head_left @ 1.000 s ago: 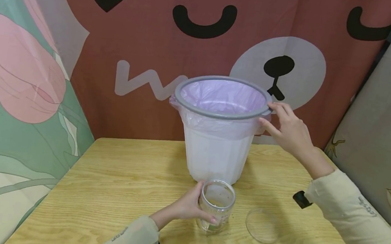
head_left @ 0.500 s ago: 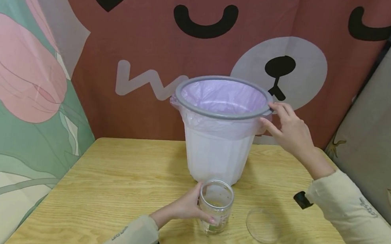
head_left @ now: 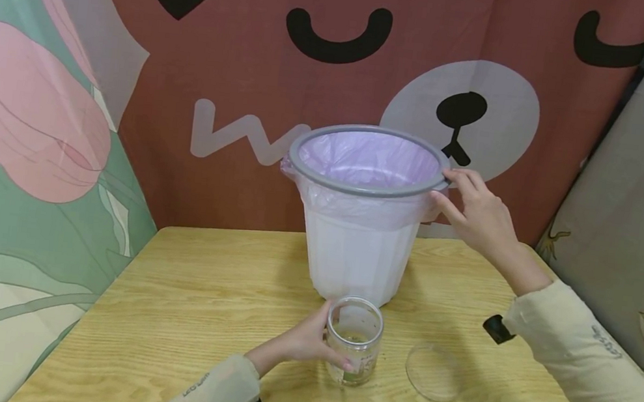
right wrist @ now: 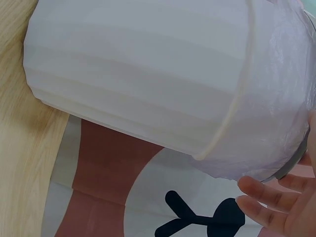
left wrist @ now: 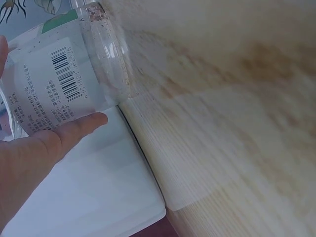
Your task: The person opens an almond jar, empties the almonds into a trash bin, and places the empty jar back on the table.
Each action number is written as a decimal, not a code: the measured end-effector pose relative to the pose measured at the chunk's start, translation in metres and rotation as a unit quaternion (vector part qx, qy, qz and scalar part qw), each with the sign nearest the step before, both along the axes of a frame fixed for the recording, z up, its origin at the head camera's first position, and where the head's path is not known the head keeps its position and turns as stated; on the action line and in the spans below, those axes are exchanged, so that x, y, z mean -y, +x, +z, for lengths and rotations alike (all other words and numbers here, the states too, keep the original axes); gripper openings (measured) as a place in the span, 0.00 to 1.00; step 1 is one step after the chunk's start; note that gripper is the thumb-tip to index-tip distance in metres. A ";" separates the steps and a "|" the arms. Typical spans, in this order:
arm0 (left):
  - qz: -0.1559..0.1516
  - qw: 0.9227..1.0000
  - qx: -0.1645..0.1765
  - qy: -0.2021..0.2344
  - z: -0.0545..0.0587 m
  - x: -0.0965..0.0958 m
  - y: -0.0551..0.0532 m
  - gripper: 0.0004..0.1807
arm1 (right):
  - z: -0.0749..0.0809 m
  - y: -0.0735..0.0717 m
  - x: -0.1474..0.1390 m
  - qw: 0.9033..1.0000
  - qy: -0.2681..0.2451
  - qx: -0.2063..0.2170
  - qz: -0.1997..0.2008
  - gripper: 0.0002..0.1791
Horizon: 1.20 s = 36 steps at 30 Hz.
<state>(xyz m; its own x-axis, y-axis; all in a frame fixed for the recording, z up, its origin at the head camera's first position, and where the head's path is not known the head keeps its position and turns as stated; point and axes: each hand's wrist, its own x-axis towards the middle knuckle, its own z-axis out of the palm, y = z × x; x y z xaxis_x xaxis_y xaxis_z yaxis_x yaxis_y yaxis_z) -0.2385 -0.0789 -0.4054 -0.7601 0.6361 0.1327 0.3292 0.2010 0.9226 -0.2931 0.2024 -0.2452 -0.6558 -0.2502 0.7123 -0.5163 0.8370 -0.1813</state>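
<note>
My left hand (head_left: 306, 339) grips a clear glass jar (head_left: 360, 357) from its left side. Upright and uncovered, the jar stands on the table just in front of a white trash can (head_left: 359, 254). Small dark specks show inside it, and the left wrist view shows its barcode label (left wrist: 61, 79). A thin purple trash bag (head_left: 370, 157) lines the can and folds out under its grey rim (head_left: 353, 186). At the rim's right side my right hand (head_left: 482, 219) holds on, thumb in front and fingers at the edge. To the jar's right, a round transparent lid (head_left: 435, 371) lies flat.
Everything stands on a light wooden table (head_left: 202, 280). Behind it hangs a brown cloth backdrop (head_left: 230, 178) with a cartoon face. A flower-print cloth (head_left: 30, 118) hangs at the left, a grey one (head_left: 641, 195) at the right.
My left hand and the jar have shifted very slightly left. My right hand stays at the can's rim, and the lid lies in place.
</note>
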 end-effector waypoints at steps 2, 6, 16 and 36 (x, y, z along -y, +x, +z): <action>0.003 1.000 -0.004 -0.008 0.000 0.000 0.000 0.51 | 0.000 0.000 0.000 1.000 -0.001 0.000 -0.001 0.26; 0.009 1.000 -0.015 -0.022 0.001 0.000 0.001 0.51 | 0.000 -0.001 0.000 1.000 -0.003 0.002 -0.004 0.26; 0.015 0.999 -0.018 -0.028 0.000 -0.001 0.001 0.51 | 0.004 0.001 -0.001 1.000 0.000 0.014 -0.002 0.25; 0.029 0.998 -0.008 -0.054 0.014 0.005 0.001 0.54 | 0.002 0.004 -0.003 0.999 -0.022 -0.023 0.011 0.24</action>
